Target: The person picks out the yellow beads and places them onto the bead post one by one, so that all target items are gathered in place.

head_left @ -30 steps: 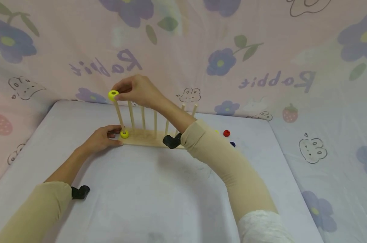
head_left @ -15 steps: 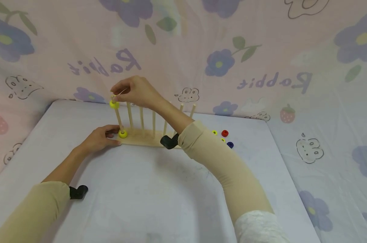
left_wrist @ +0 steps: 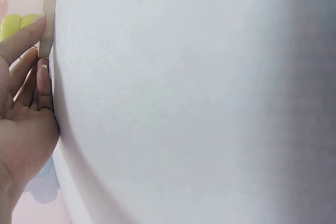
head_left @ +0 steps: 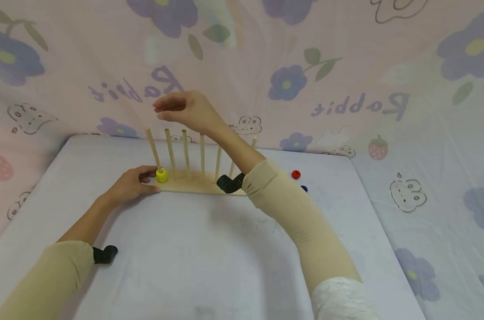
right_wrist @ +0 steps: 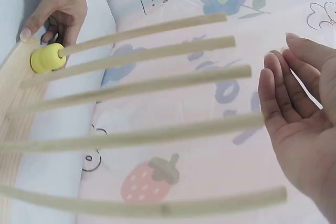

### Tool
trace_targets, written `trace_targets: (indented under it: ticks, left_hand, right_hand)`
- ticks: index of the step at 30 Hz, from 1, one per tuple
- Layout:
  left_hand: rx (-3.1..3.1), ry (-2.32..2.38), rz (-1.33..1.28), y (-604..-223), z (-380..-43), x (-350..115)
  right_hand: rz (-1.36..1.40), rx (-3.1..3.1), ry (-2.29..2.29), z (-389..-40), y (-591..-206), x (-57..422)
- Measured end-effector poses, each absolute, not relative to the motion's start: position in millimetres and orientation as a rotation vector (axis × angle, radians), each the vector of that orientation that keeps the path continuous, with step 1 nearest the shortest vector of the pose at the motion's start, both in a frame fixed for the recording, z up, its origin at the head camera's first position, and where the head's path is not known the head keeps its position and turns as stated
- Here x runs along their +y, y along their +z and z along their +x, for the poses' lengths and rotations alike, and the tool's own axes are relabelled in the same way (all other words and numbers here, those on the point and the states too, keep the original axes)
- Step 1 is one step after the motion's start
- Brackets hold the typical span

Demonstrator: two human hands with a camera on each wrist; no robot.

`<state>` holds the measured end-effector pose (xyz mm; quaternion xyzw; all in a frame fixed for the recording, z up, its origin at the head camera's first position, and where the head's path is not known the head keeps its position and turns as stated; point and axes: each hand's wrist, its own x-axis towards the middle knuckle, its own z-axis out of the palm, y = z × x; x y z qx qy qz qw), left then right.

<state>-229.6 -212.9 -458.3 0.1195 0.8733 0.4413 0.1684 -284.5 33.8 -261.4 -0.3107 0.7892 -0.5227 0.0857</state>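
A pale wooden rack (head_left: 191,186) with a row of upright pegs stands toward the back of the table. Two yellow beads (head_left: 162,176) sit stacked at the foot of its leftmost peg (right_wrist: 152,32). At that end, my left hand (head_left: 127,186) grips the rack's base, thumb at the front edge and fingers behind. In the left wrist view the thumb (left_wrist: 26,38) lies against the wooden edge. My right hand (head_left: 194,111) hovers above the pegs, fingers loosely bent and holding nothing. Its forearm covers part of the right-hand pegs.
Right of the rack, a red bead (head_left: 296,174) lies on the white table (head_left: 186,258), with a blue bead (head_left: 304,189) partly behind the right sleeve. A patterned cloth (head_left: 242,58) hangs close behind the table.
The upper yellow bead has gone from the top of the leftmost peg down onto the lower one. My right hand has let go and moved up and right. The left hand stays put.
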Motion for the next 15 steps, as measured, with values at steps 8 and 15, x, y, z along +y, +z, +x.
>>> trace_targets:
  ticks: [8, 15]
  left_hand:
    - [2.477, 1.261, 0.334, -455, -232, -216]
    - [2.497, 1.241, 0.323, -456, -233, -218]
  right_hand:
    - [-0.913, 2.337, -1.727, -284, -256, 66]
    - [-0.892, 2.378, -1.762, -283, -263, 97]
